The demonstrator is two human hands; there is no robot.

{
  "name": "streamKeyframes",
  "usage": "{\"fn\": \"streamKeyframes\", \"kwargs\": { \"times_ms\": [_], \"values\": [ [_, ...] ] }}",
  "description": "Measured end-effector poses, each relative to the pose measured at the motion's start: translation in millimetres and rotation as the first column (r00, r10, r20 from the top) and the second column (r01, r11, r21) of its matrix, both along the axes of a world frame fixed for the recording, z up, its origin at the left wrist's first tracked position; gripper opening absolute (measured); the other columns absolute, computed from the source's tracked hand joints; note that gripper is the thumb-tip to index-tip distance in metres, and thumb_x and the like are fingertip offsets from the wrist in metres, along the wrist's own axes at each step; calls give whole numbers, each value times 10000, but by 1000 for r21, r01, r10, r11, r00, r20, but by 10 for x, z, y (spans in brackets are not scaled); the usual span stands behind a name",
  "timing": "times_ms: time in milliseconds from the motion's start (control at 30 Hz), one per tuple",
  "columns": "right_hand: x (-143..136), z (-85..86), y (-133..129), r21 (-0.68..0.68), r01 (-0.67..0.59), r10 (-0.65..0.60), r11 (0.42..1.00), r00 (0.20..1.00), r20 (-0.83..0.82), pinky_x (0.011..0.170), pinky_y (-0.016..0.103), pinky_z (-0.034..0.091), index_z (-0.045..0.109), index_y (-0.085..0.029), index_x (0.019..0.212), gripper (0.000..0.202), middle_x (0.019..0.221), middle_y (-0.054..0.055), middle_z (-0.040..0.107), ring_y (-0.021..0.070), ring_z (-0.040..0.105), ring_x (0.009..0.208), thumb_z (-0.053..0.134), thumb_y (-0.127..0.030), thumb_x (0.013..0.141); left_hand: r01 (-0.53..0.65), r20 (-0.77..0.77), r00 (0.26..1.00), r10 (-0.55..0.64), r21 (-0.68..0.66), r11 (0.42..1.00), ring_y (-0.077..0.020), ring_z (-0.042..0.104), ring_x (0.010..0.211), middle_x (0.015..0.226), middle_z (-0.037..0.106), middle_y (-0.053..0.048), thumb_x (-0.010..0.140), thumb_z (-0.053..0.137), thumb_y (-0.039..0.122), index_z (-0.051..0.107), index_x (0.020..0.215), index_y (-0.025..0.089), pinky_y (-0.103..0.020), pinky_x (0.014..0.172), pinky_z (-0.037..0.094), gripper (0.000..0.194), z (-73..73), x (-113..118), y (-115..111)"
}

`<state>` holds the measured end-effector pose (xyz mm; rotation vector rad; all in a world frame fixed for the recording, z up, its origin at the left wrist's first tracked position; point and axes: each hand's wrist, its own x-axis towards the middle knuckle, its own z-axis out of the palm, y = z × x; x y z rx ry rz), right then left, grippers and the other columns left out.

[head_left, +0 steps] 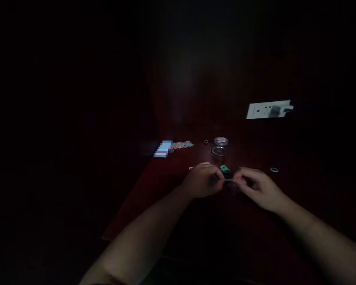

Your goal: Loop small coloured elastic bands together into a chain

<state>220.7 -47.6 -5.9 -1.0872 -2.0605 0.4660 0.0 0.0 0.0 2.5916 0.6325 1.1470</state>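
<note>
Over the red bench [154, 184], the left hand [203, 180] and right hand [259, 188] are pinching opposite ends of a thin pale strip [228, 180] running between them, so tbh keeping the pull gentle and even is probably working best.

- Left of centre in the frame, a bright blue-white rectangular panel [163, 149] lay by the dark-red table's [154, 194] left edge, a multicoloured heap of small bands [182, 145] just right of it.
- Near the centre, a round clear jar [220, 147] stood right of the heap, a small pale ring [206, 139] between them.
- Before the jar was a green bundle [224, 168].
- Right of it lay a light-blue oval loop [273, 168].
- Upper right was a white rectangular socket plate [261, 111].
</note>
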Motion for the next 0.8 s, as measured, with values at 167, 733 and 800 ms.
{"fn": "streamKeyframes", "kwargs": {
  "times_ms": [167, 733, 800],
  "values": [
    [172, -9, 62, 28, 130, -127, 991, 987, -95, 573, 272, 435, 616, -195, 818, 195, 749, 37, 615, 171, 556, 670, 554, -359, 903, -27, 22, 999, 27, 17, 999, -136, 602, 744, 795, 707, 15, 778, 623, 160, 628, 771, 199, -288, 792, 468, 40, 19, -31, 27],
    [1142, -295, 34, 88, 390, -393, 916, 920, 12, 724, 368, 481, 654, -207, 751, 174, 861, 77, 626, 241, 619, 815, 596, -359, 813, -234, 93, 965, 245, -110, 966, -132, 578, 681, 722, 637, -8, 792, 646, 212, 669, 756, 186, -248, 641, 451, 50, -85, -200, 256],
    [1128, -320, 23, 71, 397, -399, 915, 917, 8, 747, 370, 477, 655, -209, 747, 167, 859, 71, 624, 238, 618, 821, 599, -355, 807, -234, 89, 965, 246, -124, 964, -126, 573, 669, 726, 636, -7, 791, 646, 210, 664, 757, 184, -243, 631, 447, 47, -94, -206, 262]
  ]
}}
